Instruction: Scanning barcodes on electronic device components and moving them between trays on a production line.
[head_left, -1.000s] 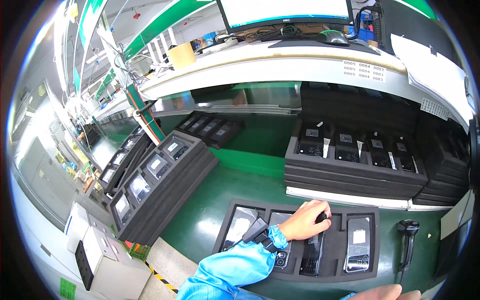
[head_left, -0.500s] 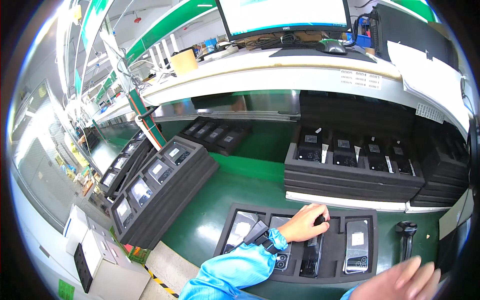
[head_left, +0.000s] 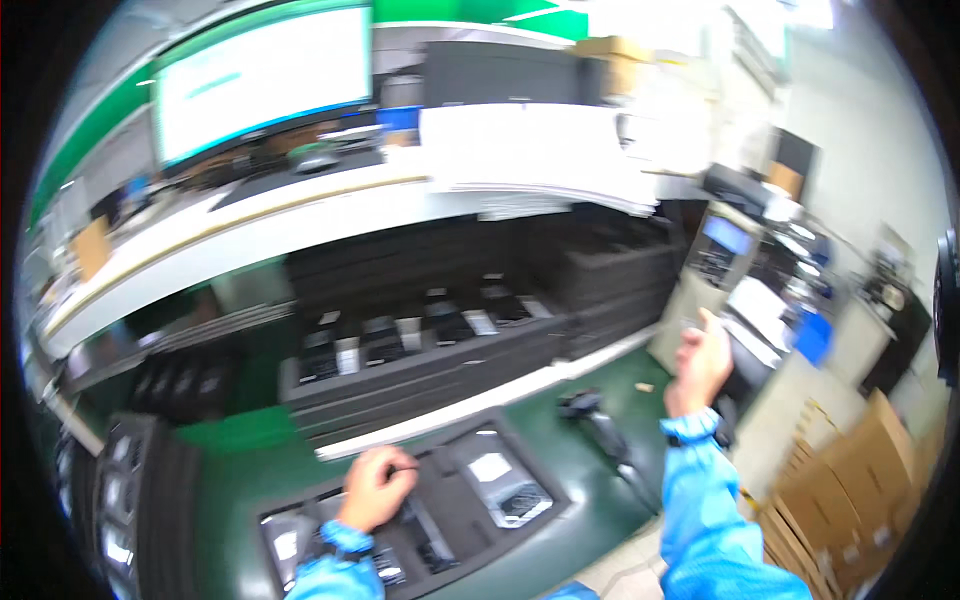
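My left hand [head_left: 378, 487] is closed at the upper end of a dark smartphone [head_left: 428, 540], which lies in a slot of the black foam tray [head_left: 450, 482]. The fingers cover that end of the phone. To its right, another smartphone [head_left: 505, 482] with a white label rests in the same tray. More phones sit at the tray's left, partly behind my left wrist. My right hand [head_left: 700, 365] is raised at the right, beside a pale box-shaped unit [head_left: 690, 300]. Its fingers point upward and look apart, though blurred, and I see nothing held in them.
A black handheld scanner [head_left: 597, 420] lies on the green bench right of the tray. Behind stand stacked foam trays [head_left: 430, 375] holding phones and white slips. Another tray stack [head_left: 150, 500] is at left. Above runs a shelf with a monitor [head_left: 265, 85]. Cardboard boxes [head_left: 850, 480] stand at lower right.
The view has swung to the right, bringing the cardboard boxes and the right-hand equipment into sight. My right hand has risen and reached away to the right; my left hand stays at the phone.
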